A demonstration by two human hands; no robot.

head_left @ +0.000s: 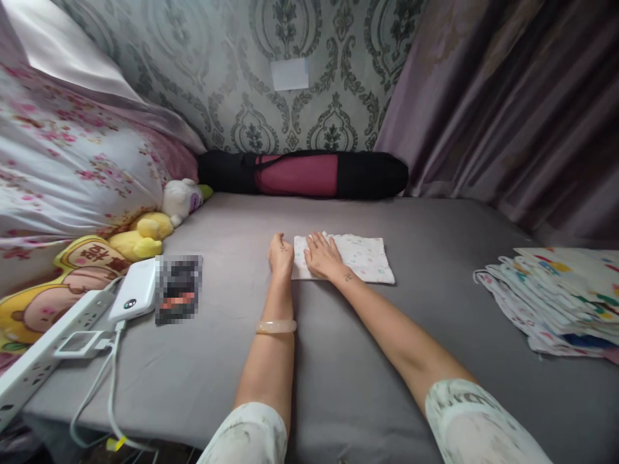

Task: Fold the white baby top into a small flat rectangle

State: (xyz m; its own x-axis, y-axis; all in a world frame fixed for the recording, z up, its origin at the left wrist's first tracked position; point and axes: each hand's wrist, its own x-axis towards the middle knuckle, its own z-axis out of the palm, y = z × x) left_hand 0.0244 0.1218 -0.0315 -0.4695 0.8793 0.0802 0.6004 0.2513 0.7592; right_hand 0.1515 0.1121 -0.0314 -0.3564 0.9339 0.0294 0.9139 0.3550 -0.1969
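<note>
A folded white cloth (365,258) with small coloured prints lies flat on the grey sheet (338,361). My right hand (323,256) rests on its left part, palm down with the fingers spread. Beside the cloth's left edge is my left hand (281,255), on its side with the fingers curled in. Whether those curled fingers hold anything is hidden from view.
Folded cloths are stacked (561,303) at the right. At the left are a power strip (53,348), a white power bank (134,290) with cables, a blurred item (178,289) and plush toys (145,235). A black and red bag (297,174) lies by the wall.
</note>
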